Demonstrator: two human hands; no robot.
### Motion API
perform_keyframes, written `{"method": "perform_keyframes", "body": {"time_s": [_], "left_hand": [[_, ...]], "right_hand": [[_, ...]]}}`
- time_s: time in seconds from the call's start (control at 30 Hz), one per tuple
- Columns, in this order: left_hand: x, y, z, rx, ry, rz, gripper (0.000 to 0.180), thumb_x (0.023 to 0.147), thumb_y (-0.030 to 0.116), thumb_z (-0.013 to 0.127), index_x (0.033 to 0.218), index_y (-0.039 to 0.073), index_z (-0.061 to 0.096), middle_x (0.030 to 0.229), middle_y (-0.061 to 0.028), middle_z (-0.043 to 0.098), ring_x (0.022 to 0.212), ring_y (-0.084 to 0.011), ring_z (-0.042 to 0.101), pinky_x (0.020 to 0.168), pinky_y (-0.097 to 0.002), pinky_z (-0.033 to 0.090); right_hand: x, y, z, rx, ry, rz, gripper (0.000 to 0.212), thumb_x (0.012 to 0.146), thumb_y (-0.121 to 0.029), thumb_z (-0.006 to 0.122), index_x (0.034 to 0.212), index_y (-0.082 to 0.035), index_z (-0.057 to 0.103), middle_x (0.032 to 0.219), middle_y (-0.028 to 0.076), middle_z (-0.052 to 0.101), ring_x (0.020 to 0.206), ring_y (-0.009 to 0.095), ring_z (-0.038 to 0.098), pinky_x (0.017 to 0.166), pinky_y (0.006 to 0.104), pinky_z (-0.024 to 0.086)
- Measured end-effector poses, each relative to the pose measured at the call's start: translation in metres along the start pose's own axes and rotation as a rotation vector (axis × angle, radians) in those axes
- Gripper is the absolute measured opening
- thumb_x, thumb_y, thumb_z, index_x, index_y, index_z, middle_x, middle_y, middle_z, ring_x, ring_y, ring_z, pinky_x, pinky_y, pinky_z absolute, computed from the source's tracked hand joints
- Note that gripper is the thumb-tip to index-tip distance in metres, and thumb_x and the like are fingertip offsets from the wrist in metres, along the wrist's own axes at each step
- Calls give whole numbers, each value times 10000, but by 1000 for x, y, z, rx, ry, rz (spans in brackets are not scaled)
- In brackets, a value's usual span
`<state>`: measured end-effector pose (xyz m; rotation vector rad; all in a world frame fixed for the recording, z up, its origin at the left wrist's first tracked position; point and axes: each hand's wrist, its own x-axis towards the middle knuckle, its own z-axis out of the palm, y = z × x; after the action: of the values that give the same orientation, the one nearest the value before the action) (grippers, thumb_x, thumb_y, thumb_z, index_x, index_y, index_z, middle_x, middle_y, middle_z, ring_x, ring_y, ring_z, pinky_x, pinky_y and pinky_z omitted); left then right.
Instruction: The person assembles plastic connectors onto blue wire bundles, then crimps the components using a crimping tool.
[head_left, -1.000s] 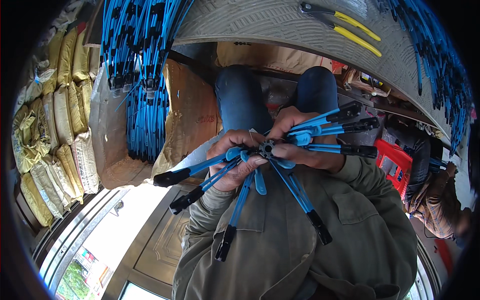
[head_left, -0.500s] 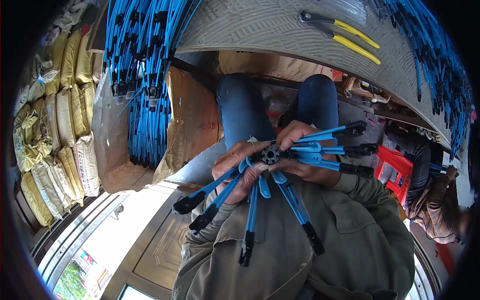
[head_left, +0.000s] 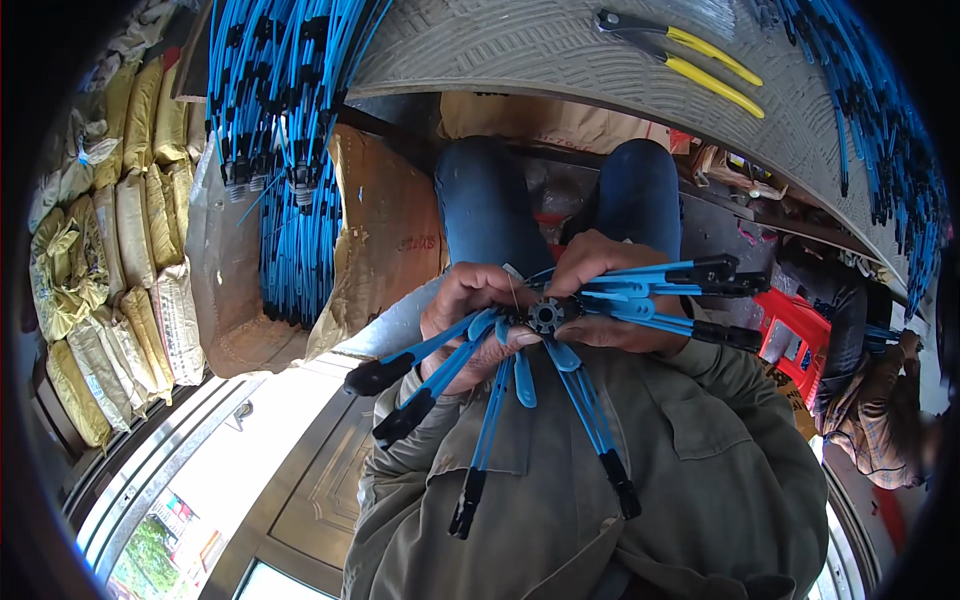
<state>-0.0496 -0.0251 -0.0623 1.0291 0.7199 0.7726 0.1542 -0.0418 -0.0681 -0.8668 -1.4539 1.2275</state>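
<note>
From my remote seat I have open room over the blue-jeaned knees (head_left: 490,190), between both hands and the near edge of the grey patterned worktop (head_left: 500,60); a brown cardboard box (head_left: 388,235) flanks the left knee. In front of the olive jacket (head_left: 600,540) is a black notched ring-shaped hub (head_left: 537,318), its slim blue arms (head_left: 450,370) fanning out to black tips (head_left: 467,505). The left hand (head_left: 455,303) pinches thumb and fingers closed at its left side; the right hand (head_left: 592,262) likewise grips its right.
</note>
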Motion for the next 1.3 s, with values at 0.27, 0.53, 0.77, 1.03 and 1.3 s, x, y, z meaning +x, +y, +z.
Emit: {"method": "perform_keyframes", "body": {"time_s": [0.27, 0.53, 0.77, 1.03, 1.3], "left_hand": [[58, 7, -48, -484, -648, -393, 528, 740, 188, 746, 1127, -74, 498, 1009, -187, 605, 898, -233, 611, 819, -315, 471], [101, -9, -39, -167, -1149, -267, 213, 709, 89, 754, 847, -38, 652, 889, -139, 636, 797, -198, 606, 714, -286, 472], [78, 9, -35, 31, -1004, 47, 158, 669, 47, 771, 773, 12, 657, 822, -107, 624, 739, -193, 595, 644, -276, 457], [60, 13, -36, 187, -828, 77, 170, 663, 83, 784, 703, 24, 630, 788, -82, 612, 720, -190, 588, 618, -275, 450], [80, 16, -34, 168, -1063, -41, 174, 657, 87, 784, 745, 13, 652, 759, -82, 620, 695, -167, 594, 602, -272, 457]], "right_hand": [[6, 3, -7, 28, -136, -165, 290, 662, -168, 782, 885, -74, 622, 804, 50, 612, 709, 204, 583, 639, 316, 434], [1, -4, -4, 9, -115, -131, 263, 666, -180, 773, 858, -91, 617, 780, 25, 612, 696, 199, 583, 634, 315, 413], [6, -6, -6, -13, -204, -218, 297, 660, -134, 774, 892, -46, 611, 806, 68, 637, 708, 212, 613, 637, 323, 416], [1, -5, -1, 22, -216, -210, 287, 663, -120, 775, 890, -44, 616, 798, 66, 640, 715, 218, 624, 664, 338, 433], [9, -12, -5, 53, -323, -107, 303, 669, -119, 775, 916, -39, 618, 786, 47, 632, 700, 217, 620, 615, 307, 450]]}}
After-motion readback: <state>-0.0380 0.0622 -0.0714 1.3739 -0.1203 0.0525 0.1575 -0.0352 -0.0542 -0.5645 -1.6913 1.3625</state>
